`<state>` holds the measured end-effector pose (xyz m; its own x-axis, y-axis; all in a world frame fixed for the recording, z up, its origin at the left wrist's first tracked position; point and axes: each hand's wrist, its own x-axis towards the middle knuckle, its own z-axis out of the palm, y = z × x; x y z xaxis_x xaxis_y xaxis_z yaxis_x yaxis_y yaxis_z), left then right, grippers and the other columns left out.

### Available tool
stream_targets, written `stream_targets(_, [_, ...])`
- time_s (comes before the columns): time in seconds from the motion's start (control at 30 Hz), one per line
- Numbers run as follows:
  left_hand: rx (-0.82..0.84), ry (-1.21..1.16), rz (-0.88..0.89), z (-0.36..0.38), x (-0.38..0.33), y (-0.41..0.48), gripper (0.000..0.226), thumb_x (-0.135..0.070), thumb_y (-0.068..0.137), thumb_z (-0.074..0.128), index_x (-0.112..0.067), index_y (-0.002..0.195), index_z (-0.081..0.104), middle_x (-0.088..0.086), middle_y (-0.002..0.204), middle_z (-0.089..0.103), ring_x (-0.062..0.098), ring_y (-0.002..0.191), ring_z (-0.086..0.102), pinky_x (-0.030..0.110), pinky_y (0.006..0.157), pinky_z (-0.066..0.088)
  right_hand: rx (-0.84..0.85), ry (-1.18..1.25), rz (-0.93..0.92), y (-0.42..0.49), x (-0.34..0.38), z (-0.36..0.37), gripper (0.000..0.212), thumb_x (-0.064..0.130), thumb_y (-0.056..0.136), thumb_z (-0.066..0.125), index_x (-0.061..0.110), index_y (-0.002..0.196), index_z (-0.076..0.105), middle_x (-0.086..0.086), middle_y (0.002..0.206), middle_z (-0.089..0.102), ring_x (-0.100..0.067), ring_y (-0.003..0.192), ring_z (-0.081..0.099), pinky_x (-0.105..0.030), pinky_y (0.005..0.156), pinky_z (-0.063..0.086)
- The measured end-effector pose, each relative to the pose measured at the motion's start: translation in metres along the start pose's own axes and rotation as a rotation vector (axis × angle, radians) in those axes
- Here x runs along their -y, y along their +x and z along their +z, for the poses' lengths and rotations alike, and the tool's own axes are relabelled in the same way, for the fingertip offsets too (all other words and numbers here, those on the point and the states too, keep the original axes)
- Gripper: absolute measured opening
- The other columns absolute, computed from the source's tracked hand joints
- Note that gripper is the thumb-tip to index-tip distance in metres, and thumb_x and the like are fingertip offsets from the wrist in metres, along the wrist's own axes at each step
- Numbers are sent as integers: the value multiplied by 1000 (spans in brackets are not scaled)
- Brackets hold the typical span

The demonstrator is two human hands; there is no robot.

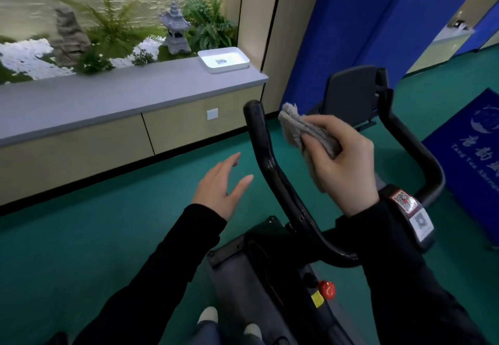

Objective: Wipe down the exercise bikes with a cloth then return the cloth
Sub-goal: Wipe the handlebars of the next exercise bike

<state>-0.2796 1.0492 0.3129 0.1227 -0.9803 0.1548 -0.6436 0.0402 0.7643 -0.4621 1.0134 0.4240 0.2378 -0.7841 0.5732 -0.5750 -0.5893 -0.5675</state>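
While the left hand (225, 186) hangs spread and empty over the green floor, just left of the left handlebar (266, 155), that bar rises steeply toward the tray (224, 59). Right of it, the right hand (343, 161) pinches the folded grey cloth (299, 131), nearer the bar's tip but apparently not touching.
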Motion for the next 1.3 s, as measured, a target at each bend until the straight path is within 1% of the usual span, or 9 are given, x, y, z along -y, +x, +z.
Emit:
stream_targets(0.17, [-76,-165,-32,6,-11,14,58,-39,91,53,-21,142,34,-1,130,55,10,122,47,13,96,28,105,-79,-221,61,7,26,22,1,85,61,4,106,68,-8,102,68,-12,94,61,-15,84,46])
stream_targets(0.23, [-86,-251,-64,10,-18,18,58,-38,90,54,-23,142,33,-3,127,55,8,118,49,13,93,30,222,-114,-274,82,7,37,23,2,86,60,4,107,68,-10,104,67,-21,99,61,-26,87,47])
stream_targets(0.37, [-129,-401,-116,14,-29,23,56,-34,90,57,-30,140,33,-10,116,57,-3,103,53,9,85,36,577,-193,-351,109,3,53,25,1,87,59,9,108,69,-11,108,65,-27,107,55,-27,91,40])
stream_targets(0.47, [-165,-555,-141,14,-36,22,50,-26,90,58,-41,131,34,-21,104,56,-8,92,56,12,84,42,692,-196,-356,117,0,54,24,4,89,57,11,109,69,-8,107,66,-24,104,57,-29,88,42])
stream_targets(0.63, [-202,-723,-158,14,-41,23,47,-8,89,59,-35,123,42,-4,103,61,16,88,60,20,78,44,555,-166,-203,109,-13,50,23,7,90,55,12,108,68,-4,99,69,-22,99,61,-16,74,34])
stream_targets(0.9, [-200,-816,-166,14,-40,23,51,0,86,61,-33,121,45,-3,99,61,13,77,57,20,74,46,385,-92,-272,88,-13,65,21,4,86,63,7,105,71,-14,102,49,-26,95,51,-21,82,36])
stream_targets(0.97, [-199,-832,-166,14,-39,23,52,1,85,61,-35,119,45,0,100,61,15,78,56,17,72,45,305,-79,-280,76,-15,62,20,8,84,67,5,104,71,-15,100,50,-22,92,51,-19,82,38])
stream_targets(1.1, [-193,-858,-164,15,-37,23,55,3,84,62,-43,111,45,-2,99,60,11,77,55,17,73,47,227,-40,-222,45,-16,58,14,12,84,70,3,95,72,-12,88,55,-5,82,48,-4,75,35])
stream_targets(1.3, [-158,-842,-146,13,-34,22,55,-3,85,63,-48,111,43,-3,105,59,10,82,57,12,75,47,117,1,-99,40,-9,64,13,7,81,70,4,93,66,-12,99,55,-6,90,49,-7,82,37])
